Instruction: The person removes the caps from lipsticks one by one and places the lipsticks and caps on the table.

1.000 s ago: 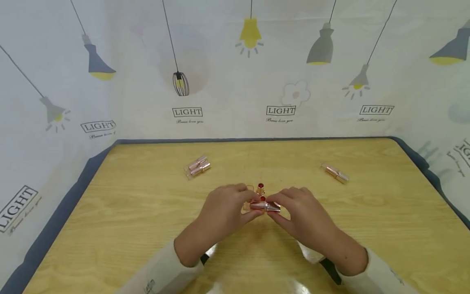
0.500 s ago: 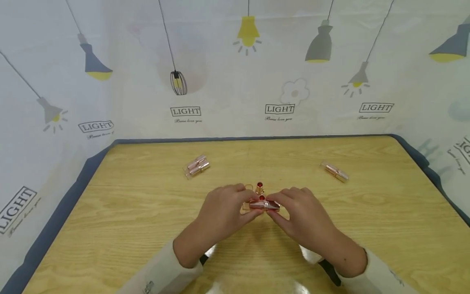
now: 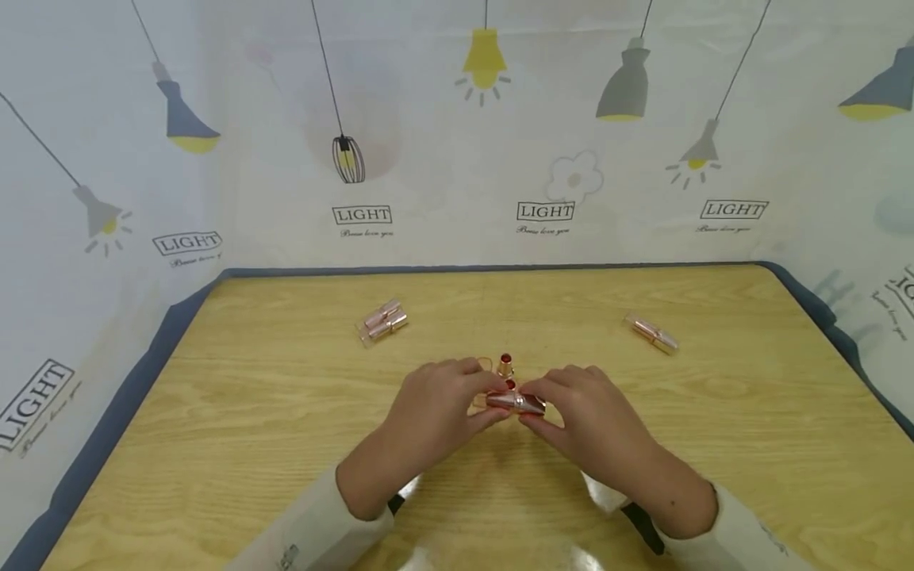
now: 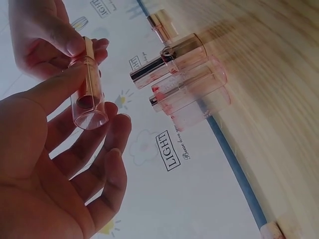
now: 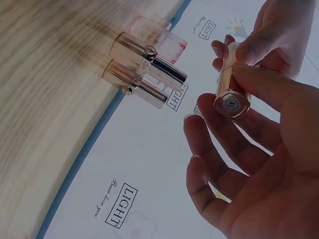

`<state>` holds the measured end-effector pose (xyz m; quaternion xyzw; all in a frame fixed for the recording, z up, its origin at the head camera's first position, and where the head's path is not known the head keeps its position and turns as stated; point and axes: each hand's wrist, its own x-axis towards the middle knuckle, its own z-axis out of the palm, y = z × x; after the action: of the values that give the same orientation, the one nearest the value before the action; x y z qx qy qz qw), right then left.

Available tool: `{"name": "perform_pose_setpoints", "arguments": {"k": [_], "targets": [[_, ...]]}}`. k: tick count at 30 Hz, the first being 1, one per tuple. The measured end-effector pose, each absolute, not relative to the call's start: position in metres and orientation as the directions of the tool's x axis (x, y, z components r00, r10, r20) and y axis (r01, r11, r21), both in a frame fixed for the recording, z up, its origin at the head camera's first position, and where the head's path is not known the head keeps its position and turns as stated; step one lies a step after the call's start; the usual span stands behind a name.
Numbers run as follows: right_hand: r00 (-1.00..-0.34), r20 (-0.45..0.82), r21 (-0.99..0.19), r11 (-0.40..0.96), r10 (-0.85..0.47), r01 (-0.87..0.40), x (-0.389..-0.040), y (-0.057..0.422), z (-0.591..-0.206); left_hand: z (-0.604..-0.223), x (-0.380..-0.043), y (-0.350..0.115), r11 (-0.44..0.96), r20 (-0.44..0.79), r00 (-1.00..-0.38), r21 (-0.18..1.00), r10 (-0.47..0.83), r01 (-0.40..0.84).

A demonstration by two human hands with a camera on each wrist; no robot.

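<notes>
Rose-gold lipstick (image 3: 517, 403), left hand (image 3: 440, 406) pinching one end, right hand (image 3: 591, 419) the other

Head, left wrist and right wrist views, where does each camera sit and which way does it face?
Head: on the head, facing forward and down over the table; left hand, right hand and sleeves show.
Left wrist: on that wrist, facing along the left hand to the held tube, clear end nearest; the right hand shows beyond.
Right wrist: on that wrist, facing along the right hand to the tube's labelled end; the left hand shows beyond.
Shared: both wrist views show the standing tubes and both hands.
</notes>
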<state>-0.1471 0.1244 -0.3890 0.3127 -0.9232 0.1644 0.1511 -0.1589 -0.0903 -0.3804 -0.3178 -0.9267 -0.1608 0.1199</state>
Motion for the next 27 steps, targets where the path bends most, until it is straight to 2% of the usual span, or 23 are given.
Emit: {"name": "perform_pose_setpoints", "arguments": {"k": [14,27], "targets": [[-0.756,0.343,-0.224,0.733,-0.558,-0.643,-0.1472,0.1254,-0.3883,-0.3839,-0.1595,-0.0929,0.704,0.318,-0.735,0.228,0.598,0.672],[-0.775,0.331,-0.241,0.746,-0.538,-0.621,-0.1467,0.1279,-0.383,-0.3794,-0.1596,-0.0928,0.728,0.287,-0.745,0.184,0.603,0.66]]}}
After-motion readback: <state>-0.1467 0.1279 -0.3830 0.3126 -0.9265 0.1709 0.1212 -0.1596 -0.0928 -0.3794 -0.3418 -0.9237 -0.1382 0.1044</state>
